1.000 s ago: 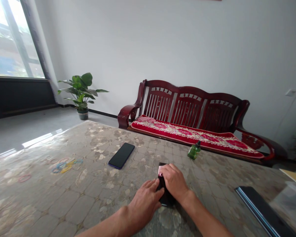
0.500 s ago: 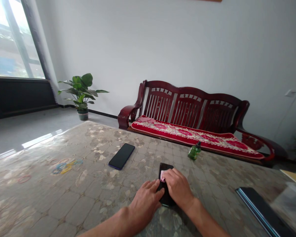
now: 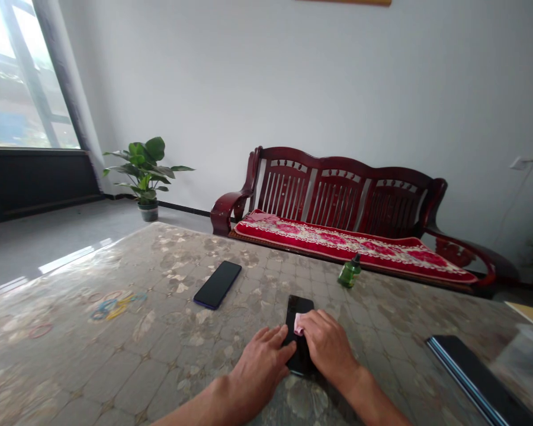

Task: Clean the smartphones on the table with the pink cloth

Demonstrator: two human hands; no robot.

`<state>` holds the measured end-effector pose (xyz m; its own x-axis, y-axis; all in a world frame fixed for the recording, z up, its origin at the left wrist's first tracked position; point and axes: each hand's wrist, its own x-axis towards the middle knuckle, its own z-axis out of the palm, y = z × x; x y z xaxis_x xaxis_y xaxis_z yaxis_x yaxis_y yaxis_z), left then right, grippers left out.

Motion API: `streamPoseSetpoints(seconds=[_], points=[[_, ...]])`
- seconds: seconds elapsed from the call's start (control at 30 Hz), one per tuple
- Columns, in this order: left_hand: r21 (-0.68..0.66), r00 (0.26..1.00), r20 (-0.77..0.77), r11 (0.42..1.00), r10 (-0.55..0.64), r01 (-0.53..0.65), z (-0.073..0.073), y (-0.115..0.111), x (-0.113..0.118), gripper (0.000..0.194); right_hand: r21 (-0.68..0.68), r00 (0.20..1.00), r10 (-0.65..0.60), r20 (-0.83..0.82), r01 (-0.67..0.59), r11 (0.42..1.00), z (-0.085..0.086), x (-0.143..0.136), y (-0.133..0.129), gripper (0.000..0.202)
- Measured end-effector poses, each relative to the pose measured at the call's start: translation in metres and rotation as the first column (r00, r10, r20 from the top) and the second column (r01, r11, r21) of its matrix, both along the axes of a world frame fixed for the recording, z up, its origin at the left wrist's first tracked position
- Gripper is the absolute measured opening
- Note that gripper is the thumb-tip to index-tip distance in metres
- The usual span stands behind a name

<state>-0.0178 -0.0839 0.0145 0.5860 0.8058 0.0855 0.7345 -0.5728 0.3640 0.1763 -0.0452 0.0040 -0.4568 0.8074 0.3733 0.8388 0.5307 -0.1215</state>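
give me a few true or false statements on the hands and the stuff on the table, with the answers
1. The right hand grips a pink cloth in its fingers. True.
2. The left hand is on the green bottle. False: it rests on the black phone.
3. A second phone lies flat on the table, left of that one. True.
4. The coloured bands are on the table's right side. False: they lie on the left.
5. The seat cover on the bench is plain blue. False: it is red with a pale pattern.
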Motion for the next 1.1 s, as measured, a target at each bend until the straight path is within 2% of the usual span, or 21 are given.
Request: streamPoseSetpoints(seconds=[0.23,0.47,0.53,0.7,0.77,1.0,1.1], points=[[-0.023,1.000,-0.011,1.000,-0.009,0.009,0.001,0.000,-0.003,0.039,0.019,0.992,-0.126,0.006,0.126,0.992,0.007,-0.004,0.032,0.022],[-0.033,1.000,-0.001,0.999,0.004,-0.004,0.002,0.002,0.000,0.036,0.000,1.000,-0.009,-0.027,0.009,1.000,0.003,-0.006,-0.006,0.020],[-0.043,1.000,-0.001,0.999,0.007,-0.007,0.003,0.002,0.000,0.034,0.005,0.999,-0.014,-0.034,0.014,1.000,0.003,-0.006,-0.004,0.021],[-0.060,1.000,-0.001,0.998,-0.011,0.011,0.000,0.002,-0.003,0.039,0.043,0.994,-0.106,-0.009,0.107,0.993,0.006,-0.008,0.027,0.022],[-0.057,1.000,0.004,0.998,-0.016,0.016,-0.003,0.002,-0.004,0.040,0.042,0.994,-0.110,-0.019,0.111,0.993,0.006,-0.009,0.030,0.022],[-0.040,1.000,0.014,0.999,-0.011,0.012,-0.004,0.004,-0.002,0.037,0.009,0.995,0.032,-0.099,-0.032,0.999,-0.002,-0.008,-0.006,0.017],[-0.052,1.000,0.008,0.999,-0.011,0.012,-0.004,0.004,-0.003,0.040,0.030,0.995,0.009,-0.101,-0.006,1.000,-0.001,-0.006,-0.001,0.017]])
